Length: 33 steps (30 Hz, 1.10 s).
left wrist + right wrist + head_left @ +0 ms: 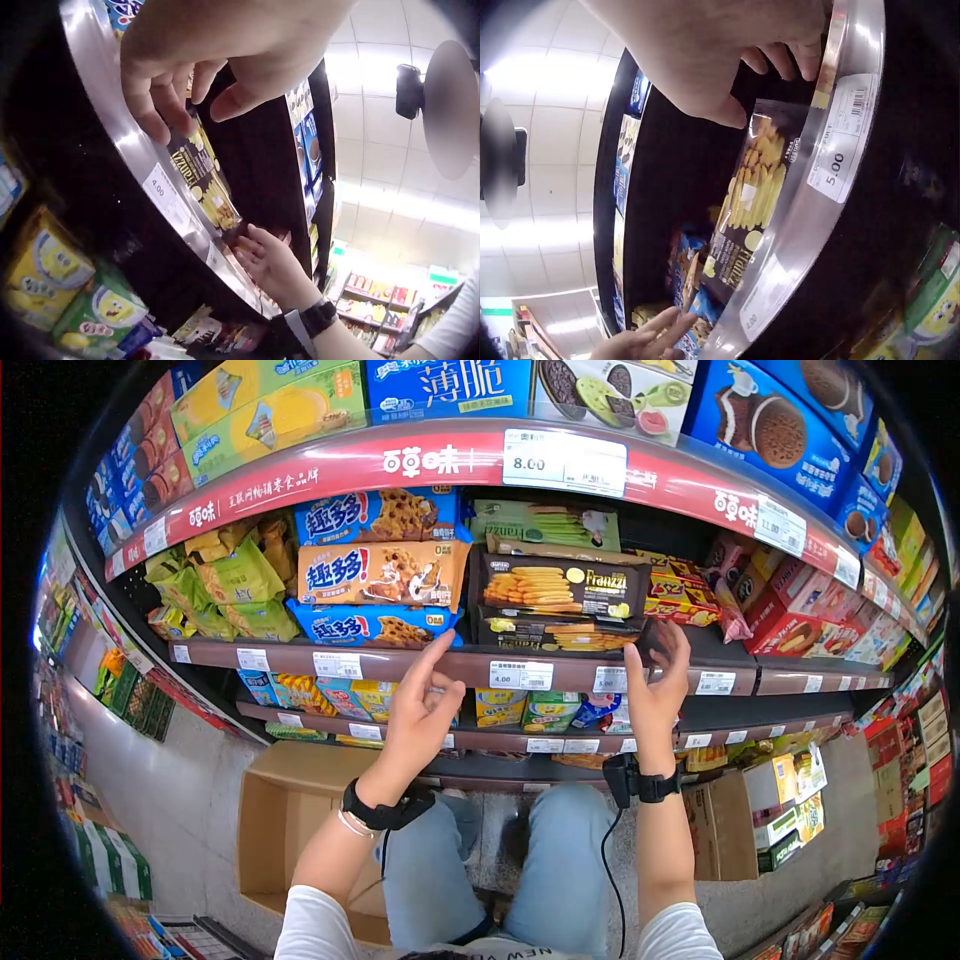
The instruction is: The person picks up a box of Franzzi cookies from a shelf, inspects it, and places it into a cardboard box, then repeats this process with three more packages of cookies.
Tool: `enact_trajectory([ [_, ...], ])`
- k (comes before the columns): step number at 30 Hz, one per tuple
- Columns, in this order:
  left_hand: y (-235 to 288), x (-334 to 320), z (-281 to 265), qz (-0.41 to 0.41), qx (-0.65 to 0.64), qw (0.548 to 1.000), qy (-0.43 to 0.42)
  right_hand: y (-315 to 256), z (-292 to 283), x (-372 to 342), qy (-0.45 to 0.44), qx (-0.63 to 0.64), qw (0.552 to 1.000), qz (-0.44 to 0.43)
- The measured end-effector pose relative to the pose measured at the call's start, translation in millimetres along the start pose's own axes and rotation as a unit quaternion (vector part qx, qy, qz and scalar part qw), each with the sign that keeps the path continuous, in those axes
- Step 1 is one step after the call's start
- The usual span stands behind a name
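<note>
Black Franzzi packets (562, 586) lie between left fingers (436, 654) and right fingers (681, 648), both loosely apart.

"Franzzi" on the black pack (560, 588), "4.00" and "5.00" on price tags (521, 676) ("8.00" on the upper tag (565, 462))

an open cardboard box (268, 815) on the grey floor (190, 760), blue cookie boxes (770, 422) higher up

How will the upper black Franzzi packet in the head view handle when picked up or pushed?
The upper black Franzzi packet looks glossy, so it might slip a little in the grip. Its flat, oblong shape suggests sliding rather than rolling if pushed. The biscuit sticks pictured on its front hint at brittle contents; a hard squeeze could snap some.
</note>
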State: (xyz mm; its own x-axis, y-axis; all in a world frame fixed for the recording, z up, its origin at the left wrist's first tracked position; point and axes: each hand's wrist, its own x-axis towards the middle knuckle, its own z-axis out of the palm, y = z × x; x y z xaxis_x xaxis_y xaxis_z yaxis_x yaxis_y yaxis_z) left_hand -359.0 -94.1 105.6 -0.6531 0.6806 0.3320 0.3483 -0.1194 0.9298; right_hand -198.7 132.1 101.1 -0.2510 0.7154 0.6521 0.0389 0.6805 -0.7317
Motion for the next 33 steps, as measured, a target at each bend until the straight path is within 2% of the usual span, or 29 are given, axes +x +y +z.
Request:
enact_trajectory([
  [6,0.9,7.9,13.9,-0.02,0.058,0.998,0.001,4.9,-2.3,4.4,-0.013,-0.007,1.0,-0.017],
  [12,-22.1,16.3,35.5,0.017,0.07,0.996,0.045,18.2,-4.4,3.5,-0.043,-0.005,0.999,-0.003],
  [17,-28.6,14.1,42.4,0.033,0.047,0.997,0.047,15.1,-1.7,-1.4,-0.022,0.066,0.997,-0.014],
  [20,-15.6,12.1,44.3,0.052,0.027,0.996,0.059,5.8,-1.8,0.3,-0.021,0.132,0.991,-0.005],
  [23,-15.3,14.7,42.2,0.049,0.061,0.995,0.06,7.1,-3.5,3.1,-0.038,0.129,0.991,-0.004],
  [27,-15.8,13.7,44.1,0.079,0.037,0.994,0.07,14.6,-4.6,1.2,-0.049,0.159,0.986,-0.003],
  [30,-8.8,10.7,42.9,0.113,0.068,0.988,0.083,23.2,-8.1,0.1,-0.067,0.212,0.974,0.035],
  [33,-11.6,11.5,39.6,0.101,0.1,0.988,0.059,23.4,-8.7,4.1,-0.087,0.213,0.973,0.03],
])
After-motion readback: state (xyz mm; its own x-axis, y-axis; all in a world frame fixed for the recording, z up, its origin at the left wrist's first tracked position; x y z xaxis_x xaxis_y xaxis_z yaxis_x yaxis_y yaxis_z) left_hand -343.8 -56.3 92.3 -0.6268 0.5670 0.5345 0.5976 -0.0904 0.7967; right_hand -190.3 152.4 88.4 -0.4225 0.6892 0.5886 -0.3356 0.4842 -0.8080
